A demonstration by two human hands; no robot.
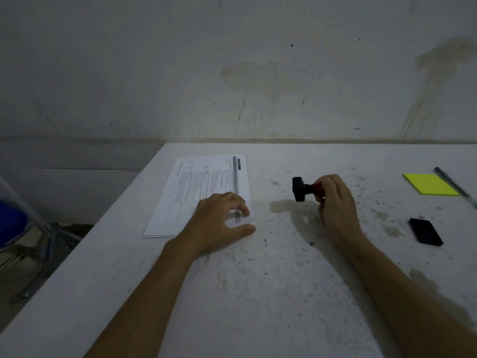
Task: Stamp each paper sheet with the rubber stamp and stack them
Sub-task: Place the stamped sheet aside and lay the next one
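While the right hand (pixel 335 200) is raised just above the table (pixel 258 293), its fingers and thumb are curled round the red handle of the rubber stamp (pixel 307 189), which lies on its side in the grip with the black stamping block pointing toward the left hand (pixel 219 223); the block's face is turned away and cannot be read. The stamp casts a shadow on the tabletop directly beneath the right hand. The left hand lies palm down at the near right corner of the stack of paper sheets (pixel 204 195), with the fingers bent over the corner and their tips on the top sheet, and the thumb stretched out along the table at the stack's near edge; whether the thumb lifts the edge cannot be determined. The stack extends away from the left hand toward the far side of the table, and its top sheet carries printed text and a grey band along the edge nearest the right hand. The two hands are well apart, with bare, speckled tabletop between them. Beyond the right hand on its outer side lies a yellow sticky-note pad (pixel 431 184), with a pen (pixel 454 187) just past it. Nearer than the pad, also outward of the right hand, a black smartphone (pixel 426 231) lies flat, screen dark.
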